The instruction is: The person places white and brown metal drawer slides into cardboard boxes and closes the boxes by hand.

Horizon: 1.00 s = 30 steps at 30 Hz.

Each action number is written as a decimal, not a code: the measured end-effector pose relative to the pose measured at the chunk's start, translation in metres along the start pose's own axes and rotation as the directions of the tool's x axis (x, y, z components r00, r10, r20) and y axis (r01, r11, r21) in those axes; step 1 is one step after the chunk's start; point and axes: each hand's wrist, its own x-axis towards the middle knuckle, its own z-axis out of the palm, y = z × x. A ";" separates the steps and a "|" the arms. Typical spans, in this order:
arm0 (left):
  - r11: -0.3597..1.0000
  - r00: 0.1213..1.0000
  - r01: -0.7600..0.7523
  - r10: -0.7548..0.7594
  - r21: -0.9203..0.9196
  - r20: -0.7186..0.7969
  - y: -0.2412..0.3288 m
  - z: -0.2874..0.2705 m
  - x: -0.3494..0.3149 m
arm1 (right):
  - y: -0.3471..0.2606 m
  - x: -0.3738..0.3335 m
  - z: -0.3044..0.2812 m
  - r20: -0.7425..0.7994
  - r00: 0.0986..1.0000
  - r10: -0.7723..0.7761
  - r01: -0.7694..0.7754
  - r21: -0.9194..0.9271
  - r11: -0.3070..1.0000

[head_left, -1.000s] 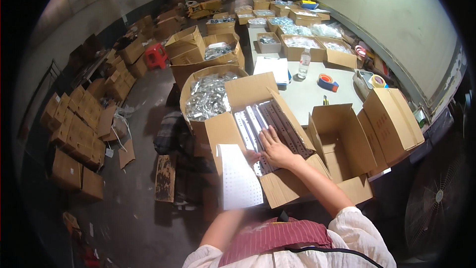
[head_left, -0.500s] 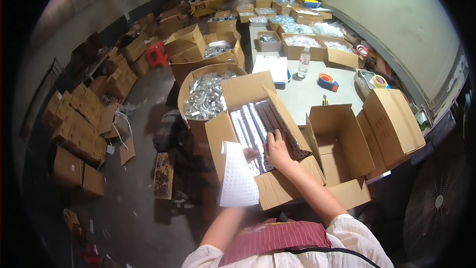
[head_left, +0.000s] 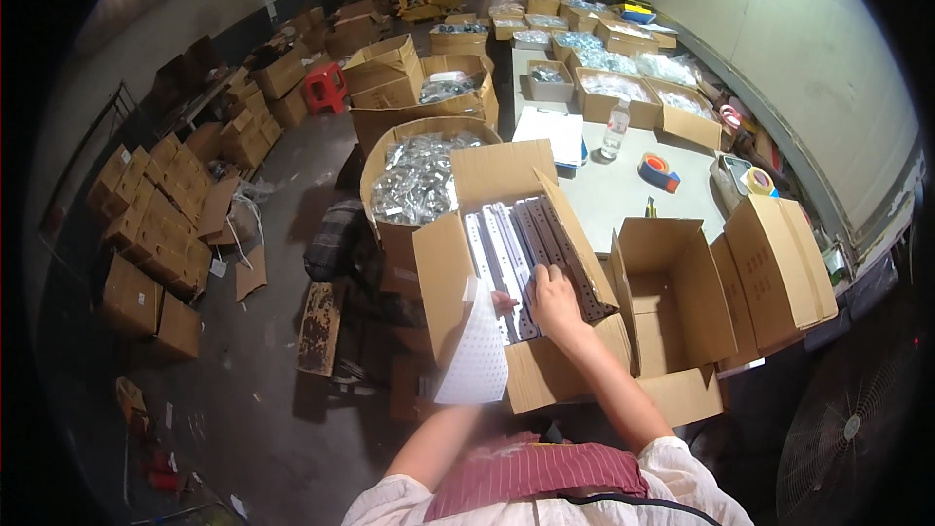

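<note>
An open cardboard box (head_left: 570, 365) stands in front of me, packed with a row of long white and grey metal rails (head_left: 502, 248) punched with holes. My right hand (head_left: 557, 304) reaches into it, fingers curled down against the rails near their close end. At the box's left side my left hand (head_left: 504, 303) holds a white sheet of small printed labels (head_left: 474, 358). The sheet hangs curled over the box edge and hides most of that hand; only fingertips show beside the rails.
On the right is another open cardboard box (head_left: 672, 302), with a closed carton (head_left: 779, 258) beyond it. The table (head_left: 623, 195) carries a water bottle (head_left: 615, 131), a tape dispenser (head_left: 659, 173) and papers (head_left: 547, 134). A round carton of plastic-bagged parts (head_left: 414, 180) stands left. A fan (head_left: 847, 433) is lower right.
The label sheet has bent, its upper edge folding over. Both hands remain at the rails, the right slightly nearer to me. The whole view has shifted a little.
</note>
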 end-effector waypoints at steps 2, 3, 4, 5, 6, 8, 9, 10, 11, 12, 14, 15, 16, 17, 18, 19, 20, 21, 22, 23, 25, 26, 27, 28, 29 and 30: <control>1.000 1.000 0.001 -0.001 0.006 0.002 -0.001 0.003 0.002 | 0.001 -0.002 0.003 -0.067 0.997 -0.046 0.045 -0.016 0.999; 1.000 1.000 0.002 -0.002 0.007 -0.002 0.000 0.002 0.001 | -0.006 -0.004 0.000 -0.025 0.999 -0.034 0.032 -0.049 0.998; 1.000 1.000 0.002 -0.001 0.011 -0.006 0.000 0.002 0.001 | -0.011 -0.005 -0.004 0.017 1.000 -0.019 0.021 -0.082 0.996; 1.000 1.000 0.002 -0.001 0.012 -0.011 0.001 0.001 0.000 | -0.013 -0.003 -0.005 0.019 1.000 -0.020 0.021 -0.079 0.997; 1.000 1.000 0.004 -0.004 0.018 -0.010 0.000 0.002 0.000 | -0.012 0.002 -0.010 0.103 0.994 0.044 -0.040 -0.045 0.998; 1.000 1.000 0.009 -0.008 0.023 -0.019 0.000 0.004 -0.001 | -0.014 0.013 -0.019 0.239 0.962 0.133 -0.123 -0.054 0.991; 1.000 1.000 0.012 -0.011 0.028 -0.022 0.000 0.004 -0.001 | -0.016 0.016 -0.022 0.238 0.962 0.134 -0.124 -0.055 0.991; 0.999 1.000 0.012 -0.011 0.040 -0.026 0.001 0.003 -0.002 | -0.019 0.018 -0.024 0.268 0.952 0.148 -0.120 -0.119 0.986; 0.999 0.999 0.017 -0.016 0.045 -0.037 0.000 0.004 -0.003 | -0.022 0.019 -0.025 0.296 0.941 0.164 -0.113 -0.182 0.977; 0.998 0.999 0.017 -0.015 0.054 -0.043 0.001 0.004 -0.005 | -0.024 0.021 -0.023 0.309 0.934 0.179 -0.117 -0.209 0.971; 0.997 0.999 0.017 -0.013 0.069 -0.049 0.004 0.005 -0.004 | -0.021 0.025 -0.023 0.309 0.936 0.171 -0.116 -0.187 0.975; 0.997 0.998 0.021 -0.016 0.073 -0.056 0.003 0.005 -0.005 | -0.023 0.027 -0.026 0.318 0.933 0.166 -0.118 -0.164 0.979; 0.997 0.998 0.019 -0.015 0.074 -0.056 0.003 0.005 -0.005 | -0.024 0.029 -0.030 0.318 0.935 0.159 -0.111 -0.165 0.980; 0.997 0.998 0.019 -0.014 0.077 -0.059 0.003 0.005 -0.004 | -0.024 0.032 -0.035 0.360 0.915 0.183 -0.149 -0.121 0.981; 0.997 0.998 0.022 -0.017 0.078 -0.060 0.002 0.005 -0.003 | -0.026 0.034 -0.040 0.400 0.893 0.208 -0.192 -0.079 0.978; 0.997 0.998 0.023 -0.018 0.077 -0.059 0.002 0.006 -0.002 | -0.026 0.033 -0.038 0.398 0.894 0.205 -0.188 -0.082 0.979; 0.997 0.998 0.022 -0.017 0.073 -0.061 0.002 0.006 -0.002 | -0.025 0.030 -0.033 0.399 0.905 0.151 -0.094 -0.160 0.983; 0.997 0.998 0.024 -0.019 0.079 -0.061 0.002 0.006 -0.002 | -0.025 0.027 -0.031 0.402 0.910 0.097 0.001 -0.238 0.971; 0.997 0.998 0.021 -0.017 0.078 -0.061 0.001 0.006 0.000 | -0.028 0.026 -0.032 0.418 0.904 0.087 0.031 -0.268 0.963; 0.997 0.998 0.021 -0.016 0.079 -0.060 0.001 0.007 0.000 | -0.026 0.023 -0.026 0.415 0.906 0.084 0.035 -0.273 0.961; 0.996 0.998 0.023 -0.017 0.086 -0.067 0.001 0.007 0.000 | -0.027 0.021 -0.017 0.220 0.975 0.029 0.032 -0.270 0.962; 0.996 0.997 0.022 -0.016 0.090 -0.070 0.001 0.007 0.000 | -0.025 0.019 -0.015 0.198 0.980 0.031 0.012 -0.213 0.977; 0.995 0.997 0.023 -0.016 0.092 -0.075 0.001 0.007 -0.001 | -0.023 0.021 -0.014 0.198 0.980 0.026 0.018 -0.213 0.977; 0.995 0.997 0.024 -0.016 0.097 -0.079 0.000 0.007 -0.001 | -0.020 0.023 -0.014 0.205 0.976 0.067 -0.040 -0.134 0.990; 0.994 0.996 0.022 -0.014 0.103 -0.083 0.001 0.006 -0.002 | -0.016 0.025 -0.014 0.217 0.970 0.107 -0.098 -0.055 0.994; 0.994 0.996 0.027 -0.018 0.108 -0.085 0.001 0.006 -0.002 | -0.012 0.024 -0.014 0.167 0.982 0.088 -0.088 -0.005 0.996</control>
